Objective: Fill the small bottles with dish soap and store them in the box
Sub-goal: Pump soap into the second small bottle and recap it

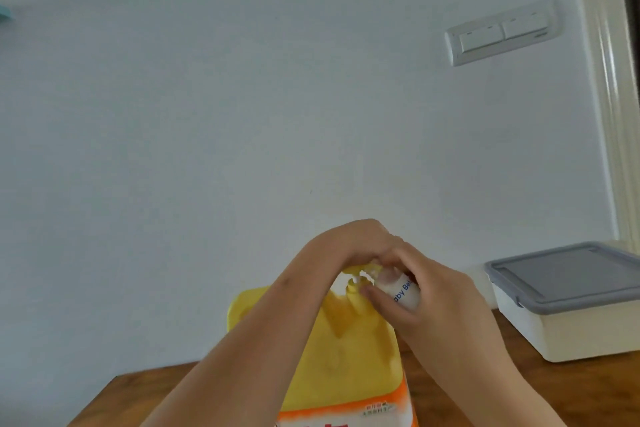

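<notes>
1. A person's left hand (pixel 349 243) curls over the pump head (pixel 356 269) of a yellow dish soap bottle (pixel 346 357) on a wooden table (pixel 571 392).
2. The right hand (pixel 440 302) grips 1 small white bottle (pixel 403 291), tilted, just beside the pump head.
3. A lidded box (pixel 575 319) sits at the table's right.
</notes>
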A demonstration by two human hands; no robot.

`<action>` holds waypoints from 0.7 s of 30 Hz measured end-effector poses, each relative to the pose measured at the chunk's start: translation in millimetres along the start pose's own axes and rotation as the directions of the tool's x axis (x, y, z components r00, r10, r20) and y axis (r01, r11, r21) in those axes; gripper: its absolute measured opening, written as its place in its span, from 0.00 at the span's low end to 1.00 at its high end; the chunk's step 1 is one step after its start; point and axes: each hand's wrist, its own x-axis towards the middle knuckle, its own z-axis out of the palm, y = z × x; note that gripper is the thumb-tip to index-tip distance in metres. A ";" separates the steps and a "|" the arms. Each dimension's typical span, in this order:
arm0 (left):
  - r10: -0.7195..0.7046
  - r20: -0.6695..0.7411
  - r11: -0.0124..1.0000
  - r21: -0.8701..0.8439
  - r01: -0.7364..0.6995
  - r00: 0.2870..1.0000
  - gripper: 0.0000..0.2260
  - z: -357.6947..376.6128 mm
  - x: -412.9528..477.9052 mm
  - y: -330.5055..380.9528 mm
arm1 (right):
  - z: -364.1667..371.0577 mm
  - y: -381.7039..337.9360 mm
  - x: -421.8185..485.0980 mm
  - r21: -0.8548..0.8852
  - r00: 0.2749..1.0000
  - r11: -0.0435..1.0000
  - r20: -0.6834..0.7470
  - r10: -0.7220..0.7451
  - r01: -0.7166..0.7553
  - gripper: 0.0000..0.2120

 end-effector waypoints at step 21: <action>-0.062 0.030 0.991 -0.119 0.065 0.998 0.13 9.3 -5.3 -5.2 | -12.8 1.7 0.3 -0.014 0.986 0.996 0.143 -0.089 0.092 0.15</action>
